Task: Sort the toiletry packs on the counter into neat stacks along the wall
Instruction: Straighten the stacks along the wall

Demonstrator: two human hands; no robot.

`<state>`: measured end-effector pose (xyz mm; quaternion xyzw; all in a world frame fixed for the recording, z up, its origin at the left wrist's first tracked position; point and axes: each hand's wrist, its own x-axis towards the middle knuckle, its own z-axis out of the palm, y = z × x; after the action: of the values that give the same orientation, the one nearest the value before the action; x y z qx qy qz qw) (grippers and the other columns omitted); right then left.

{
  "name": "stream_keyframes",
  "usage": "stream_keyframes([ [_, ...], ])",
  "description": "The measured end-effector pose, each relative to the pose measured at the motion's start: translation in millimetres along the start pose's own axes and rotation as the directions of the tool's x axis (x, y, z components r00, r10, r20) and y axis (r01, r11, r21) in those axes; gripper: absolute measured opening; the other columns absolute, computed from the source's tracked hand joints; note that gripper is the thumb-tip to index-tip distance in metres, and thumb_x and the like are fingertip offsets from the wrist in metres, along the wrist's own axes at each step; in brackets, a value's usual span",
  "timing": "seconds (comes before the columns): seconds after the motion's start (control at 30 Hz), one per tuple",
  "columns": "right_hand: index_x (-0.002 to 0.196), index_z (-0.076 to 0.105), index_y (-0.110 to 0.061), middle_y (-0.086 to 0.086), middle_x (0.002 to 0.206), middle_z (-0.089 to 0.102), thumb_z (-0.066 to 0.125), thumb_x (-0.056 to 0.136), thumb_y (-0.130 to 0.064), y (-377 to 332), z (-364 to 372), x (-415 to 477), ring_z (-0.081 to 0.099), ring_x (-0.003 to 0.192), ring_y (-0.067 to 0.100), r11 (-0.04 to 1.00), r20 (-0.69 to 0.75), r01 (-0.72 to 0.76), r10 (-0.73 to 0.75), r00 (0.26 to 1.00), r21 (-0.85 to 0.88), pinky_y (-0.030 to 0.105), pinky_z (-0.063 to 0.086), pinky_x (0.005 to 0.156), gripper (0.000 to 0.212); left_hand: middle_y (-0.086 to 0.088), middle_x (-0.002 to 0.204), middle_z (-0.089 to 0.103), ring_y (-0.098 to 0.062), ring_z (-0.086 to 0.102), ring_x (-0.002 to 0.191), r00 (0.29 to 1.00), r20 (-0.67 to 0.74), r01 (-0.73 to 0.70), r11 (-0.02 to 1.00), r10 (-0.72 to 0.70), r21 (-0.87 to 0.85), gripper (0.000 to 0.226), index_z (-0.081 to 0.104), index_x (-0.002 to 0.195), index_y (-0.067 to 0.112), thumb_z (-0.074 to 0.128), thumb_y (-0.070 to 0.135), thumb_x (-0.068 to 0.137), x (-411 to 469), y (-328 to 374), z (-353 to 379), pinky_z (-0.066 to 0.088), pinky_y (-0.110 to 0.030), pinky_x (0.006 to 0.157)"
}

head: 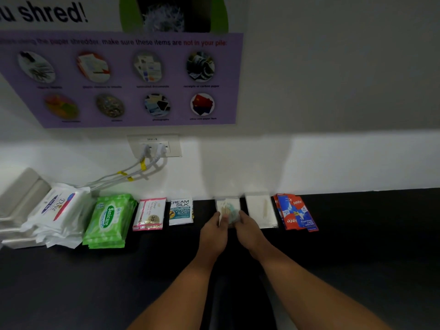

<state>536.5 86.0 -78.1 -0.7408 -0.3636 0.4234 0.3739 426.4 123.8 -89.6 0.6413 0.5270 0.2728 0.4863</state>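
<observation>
Both hands meet at the back edge of the black desk [357, 234], where each holds the near end of a small clear pack [228, 206]. Its contents are pale and teal, too blurred to name. The left hand [214, 231] pinches the pack's near left corner, and the right hand [247, 228] has its fingers curled onto the near right side. The pack lies flat by the foot of the wall, within a row of toiletry stacks along that back edge. To its left sit Cream Silk sachets [181, 211], pink-trimmed Dove sachets [148, 214], green Sanicare wipes [108, 221] and, furthest left, white Dove wipes [59, 210]. Just beside it on the right lies a white pack [260, 211] holding a thin stick, then red and blue Colgate sachets [296, 214], slightly fanned. On the wall above the row, a socket [154, 146] holds two white plugs, under a purple shredder poster [119, 79].
</observation>
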Motion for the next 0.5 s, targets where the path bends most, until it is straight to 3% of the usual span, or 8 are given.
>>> stream_keyframes([
  [0.17,0.116,0.056,-0.018,-0.002,0.114,0.064,0.041,0.097,-0.016,-9,-4,-4,0.062,0.103,0.015,1.000,-0.004,-0.023,0.023,1.000,-0.017,0.031,0.050,0.092,0.023,0.001,0.113,0.071,-0.014,0.066,0.106,1.000,-0.012,0.014,1.000,-0.014,-0.001,0.033,0.064,0.122,0.017,0.048,0.039,0.102,-4,1,-1,0.049,-0.028,0.094],
  [0.23,0.117,0.054,-0.016,0.002,0.114,0.064,0.043,0.097,-0.024,-13,-2,-9,0.062,0.102,0.017,0.997,-0.012,-0.017,0.016,1.000,-0.069,0.034,0.051,0.090,0.024,0.007,0.103,0.072,-0.009,0.067,0.096,0.999,-0.030,-0.026,1.000,0.027,0.013,0.029,0.065,0.114,0.022,0.047,0.042,0.102,-11,0,-5,0.051,-0.028,0.087],
  [0.3,0.122,0.051,-0.015,0.007,0.119,0.062,0.044,0.096,-0.023,-20,1,-16,0.061,0.105,0.023,0.989,-0.032,0.001,-0.005,0.999,-0.148,0.037,0.049,0.093,0.028,0.010,0.095,0.072,0.000,0.065,0.087,0.995,-0.060,-0.082,0.996,0.084,0.035,0.024,0.066,0.109,0.021,0.049,0.037,0.102,-19,0,-12,0.047,-0.019,0.077],
  [0.37,0.133,0.046,-0.012,0.012,0.129,0.057,0.043,0.094,-0.014,-27,11,-24,0.057,0.115,0.032,0.972,-0.049,0.034,-0.047,0.998,-0.233,0.035,0.044,0.096,0.038,0.008,0.099,0.071,0.004,0.062,0.089,0.987,-0.117,-0.102,0.993,0.109,0.066,0.021,0.068,0.113,0.015,0.054,0.025,0.101,-24,-4,-25,0.040,-0.009,0.077],
  [0.5,0.148,0.036,-0.008,0.016,0.147,0.046,0.043,0.099,-0.016,-42,46,-32,0.044,0.135,0.031,0.958,-0.035,0.088,-0.101,0.994,-0.273,0.030,0.033,0.109,0.049,-0.008,0.123,0.069,-0.021,0.062,0.117,0.976,-0.200,-0.057,0.986,0.088,0.157,0.033,0.063,0.128,0.008,0.058,0.020,0.098,-22,-18,-65,0.041,-0.020,0.095],
])
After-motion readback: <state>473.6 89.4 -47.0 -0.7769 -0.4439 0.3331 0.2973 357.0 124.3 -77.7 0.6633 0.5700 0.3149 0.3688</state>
